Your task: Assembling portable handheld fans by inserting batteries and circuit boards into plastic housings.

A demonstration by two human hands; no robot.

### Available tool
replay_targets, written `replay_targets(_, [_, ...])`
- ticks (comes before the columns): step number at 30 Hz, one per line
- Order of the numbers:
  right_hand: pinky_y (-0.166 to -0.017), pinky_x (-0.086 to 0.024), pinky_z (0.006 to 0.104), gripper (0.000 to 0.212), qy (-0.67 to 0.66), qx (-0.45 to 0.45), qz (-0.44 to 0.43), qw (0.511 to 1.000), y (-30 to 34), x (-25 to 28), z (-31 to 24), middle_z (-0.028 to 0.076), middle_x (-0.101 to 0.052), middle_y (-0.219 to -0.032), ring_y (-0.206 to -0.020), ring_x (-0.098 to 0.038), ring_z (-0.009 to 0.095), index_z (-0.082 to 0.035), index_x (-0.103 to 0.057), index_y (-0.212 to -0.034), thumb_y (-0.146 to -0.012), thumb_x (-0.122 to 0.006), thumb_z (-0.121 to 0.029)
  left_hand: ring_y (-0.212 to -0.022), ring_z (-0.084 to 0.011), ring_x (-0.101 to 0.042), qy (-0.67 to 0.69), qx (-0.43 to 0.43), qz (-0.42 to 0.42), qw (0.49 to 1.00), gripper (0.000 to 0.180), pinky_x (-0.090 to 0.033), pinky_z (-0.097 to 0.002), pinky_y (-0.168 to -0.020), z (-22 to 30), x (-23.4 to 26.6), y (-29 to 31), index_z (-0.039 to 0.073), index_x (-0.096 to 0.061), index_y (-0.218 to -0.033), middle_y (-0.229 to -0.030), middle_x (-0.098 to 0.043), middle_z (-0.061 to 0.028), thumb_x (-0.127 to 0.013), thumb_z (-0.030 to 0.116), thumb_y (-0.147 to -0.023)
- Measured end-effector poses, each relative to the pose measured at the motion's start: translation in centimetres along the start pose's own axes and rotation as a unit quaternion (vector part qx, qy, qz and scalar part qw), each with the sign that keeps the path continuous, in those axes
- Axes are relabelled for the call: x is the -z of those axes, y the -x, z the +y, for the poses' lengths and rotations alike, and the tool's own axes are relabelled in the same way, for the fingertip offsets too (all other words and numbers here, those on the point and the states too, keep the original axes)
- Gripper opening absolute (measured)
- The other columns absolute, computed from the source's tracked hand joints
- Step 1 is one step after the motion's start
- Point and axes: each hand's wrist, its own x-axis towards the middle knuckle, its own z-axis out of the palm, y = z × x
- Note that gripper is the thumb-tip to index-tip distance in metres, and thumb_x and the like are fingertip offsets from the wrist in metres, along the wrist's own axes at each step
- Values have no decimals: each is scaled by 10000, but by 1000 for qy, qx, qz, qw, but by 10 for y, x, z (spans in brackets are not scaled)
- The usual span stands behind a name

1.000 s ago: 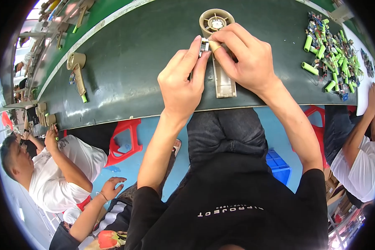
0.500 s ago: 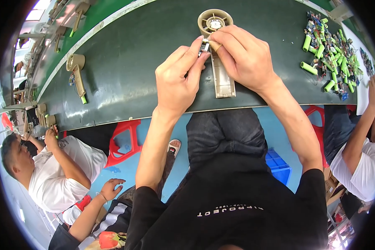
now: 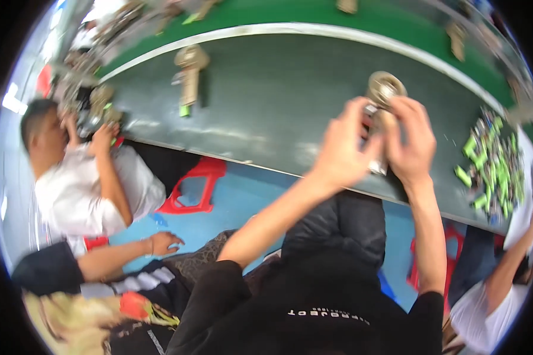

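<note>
A beige handheld-fan housing (image 3: 387, 84) lies on the dark green table with its round ring away from me and its open handle (image 3: 378, 167) toward me. My left hand (image 3: 348, 145) is closed at the handle's left side, pinching a small circuit board (image 3: 369, 111) just below the ring. Across from it my right hand (image 3: 411, 139) has its thumb and fingers pressed together at the ring's lower right. What sits between those fingers is hidden and blurred. Both hands cover most of the handle.
A pile of green battery cells with boards (image 3: 494, 163) lies at the table's right end. Another beige fan housing (image 3: 189, 77) with a green tip lies far left. Co-workers sit left and right; a nearer co-worker's arm (image 3: 124, 254) reaches in from the left. A red stool (image 3: 198, 186) stands below.
The whole view has swung, so my hands and the housing appear farther right and lower. Both hands are still together over the handle, the board still in my left fingers.
</note>
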Motion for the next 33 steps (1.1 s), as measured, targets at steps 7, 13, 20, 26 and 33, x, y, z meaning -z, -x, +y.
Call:
replay_targets(7, [-742, -467, 236, 310, -96, -185, 25, 978, 15, 18, 13, 46, -666, -1038, -841, -590, 94, -32, -611, -1254, -944, -607, -18, -859, -309, -676, -97, 66, 119, 986, 357, -526, -394, -794, -7, 79, -16, 33, -502, -1268, -924, -665, -203, -583, 62, -921])
replay_targets(13, [-705, -478, 232, 277, -140, -205, -60, 967, -1, 6, -6, 37, -661, -972, -805, -590, 89, -24, -620, -1207, -931, -627, -38, -882, -354, -673, -416, -87, 263, 866, 319, -526, -426, -807, -111, 255, -57, 22, -575, -1237, -963, -685, -201, -576, 115, -932])
replay_targets(20, [-610, -457, 226, 272, -137, -219, -75, 963, -3, 13, 6, 29, -651, -890, -691, -563, 74, -22, -644, -1149, -879, -642, 12, -1008, -386, -640, -516, 108, 195, 827, 321, -506, -497, -852, -109, 306, -60, 62, -617, -1184, -1026, -676, -211, -629, 155, -877])
replay_targets(26, [-616, -498, 263, 263, -136, -219, -93, 962, 0, 19, 4, 63, -653, -894, -678, -600, 121, -31, -646, -1136, -874, -662, -22, -993, -400, -637, -468, -45, 196, 861, 328, -491, -486, -870, -56, 176, -182, 24, -644, -1134, -971, -685, -203, -623, 277, -926])
replay_targets(33, [-634, -512, 272, 266, -177, -181, -77, 964, 3, 35, -6, 84, -646, -894, -692, -614, 133, -14, -643, -1141, -877, -668, -6, -849, -415, -703, -349, 103, 48, 930, 400, -533, -479, -743, -169, 113, -304, -55, -691, -898, -786, -675, -282, -540, 315, -902])
